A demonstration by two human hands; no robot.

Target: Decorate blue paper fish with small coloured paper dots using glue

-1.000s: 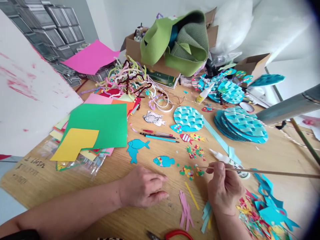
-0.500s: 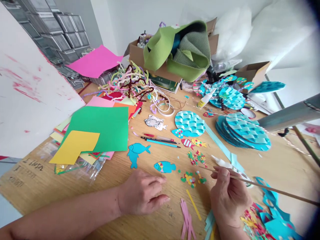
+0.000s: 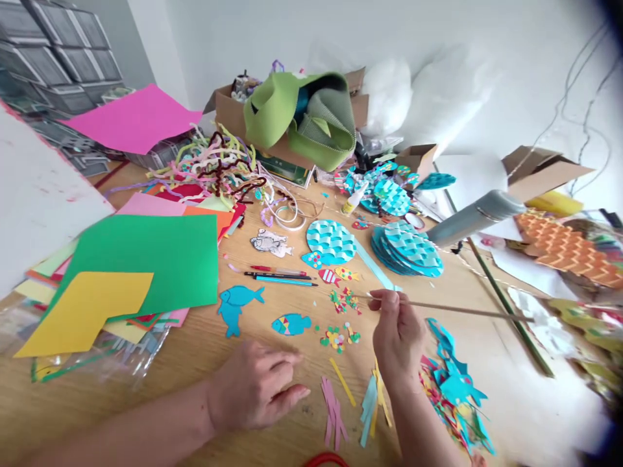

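Note:
My right hand (image 3: 396, 331) is closed in a pinch on one end of a thin wooden stick (image 3: 457, 311), which runs off to the right above the table. My left hand (image 3: 256, 389) rests palm down on the wooden table (image 3: 204, 344) with its fingers loosely curled and nothing in it. Just beyond my left hand lies a small blue paper fish with coloured scales (image 3: 291, 323), and a plain blue fish cut-out (image 3: 236, 305) lies to its left. Small coloured paper bits (image 3: 335, 337) and paper strips (image 3: 335, 408) lie between my hands.
Green and yellow paper sheets (image 3: 141, 259) are stacked at the left. Pencils (image 3: 282, 277), woven blue paper discs (image 3: 406, 246), a glue bottle (image 3: 353, 198) and a box with green fabric (image 3: 296, 117) lie further back. Blue and coloured scraps (image 3: 452, 389) pile at the right beside a grey tube (image 3: 474, 217).
The view has swung right, showing more of the table's right side. My right hand has lifted the stick's end a little higher; my left hand stays resting on the table.

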